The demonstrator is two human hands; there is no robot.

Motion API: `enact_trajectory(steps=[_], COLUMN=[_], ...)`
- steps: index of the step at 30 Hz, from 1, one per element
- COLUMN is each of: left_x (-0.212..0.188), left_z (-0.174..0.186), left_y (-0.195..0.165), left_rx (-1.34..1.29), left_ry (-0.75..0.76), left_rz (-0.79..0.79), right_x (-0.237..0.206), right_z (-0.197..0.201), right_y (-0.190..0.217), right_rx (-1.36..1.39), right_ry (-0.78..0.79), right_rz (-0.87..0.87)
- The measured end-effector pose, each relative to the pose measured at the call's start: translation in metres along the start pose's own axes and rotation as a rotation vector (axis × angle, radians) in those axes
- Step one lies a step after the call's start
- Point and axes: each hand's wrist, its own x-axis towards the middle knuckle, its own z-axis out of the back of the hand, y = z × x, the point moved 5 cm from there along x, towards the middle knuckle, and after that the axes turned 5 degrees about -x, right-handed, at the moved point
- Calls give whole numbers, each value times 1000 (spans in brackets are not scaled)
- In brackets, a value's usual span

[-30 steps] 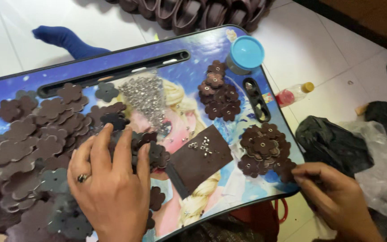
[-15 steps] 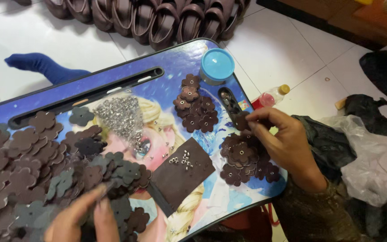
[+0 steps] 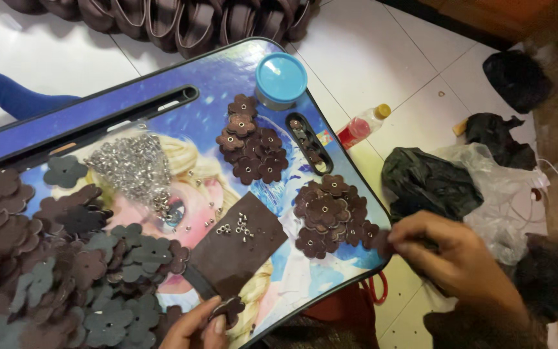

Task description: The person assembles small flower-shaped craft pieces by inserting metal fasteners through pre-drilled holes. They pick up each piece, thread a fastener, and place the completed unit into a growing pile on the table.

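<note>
Near edge of table (image 3: 240, 71): left hand (image 3: 195, 326), fingers pinching one brown flower cutout (image 3: 230, 309). Right hand (image 3: 450, 255) at right edge, fingers closed on another flower piece (image 3: 377, 240) beside finished stack (image 3: 330, 213). Risk: loose rivets (image 3: 237, 226) on leather patch (image 3: 237, 249) may roll off if tilted table is bumped. Far corner: blue-lidded jar (image 3: 281, 77).

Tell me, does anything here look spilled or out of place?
A few small metal rivets lie scattered loose on the picture-printed tray, away from the main rivet heap. A small bottle lies on its side on the floor tiles.
</note>
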Motion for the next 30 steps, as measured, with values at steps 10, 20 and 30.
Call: enact_trajectory(steps=[10,20,30], left_x=[5,14,28], left_z=[-25,-57,-59], left_y=[-70,-124,-181], left_rx=[14,-236,-12], left_ry=[-90,-146,-46], left_rz=[73,311,353], right_x=[-3,-13,-3], right_z=[-26,-76,-141], right_y=[25,49,88], right_rx=[-251,394,554], right_ry=[-9,182,267], right_rz=[125,148,196])
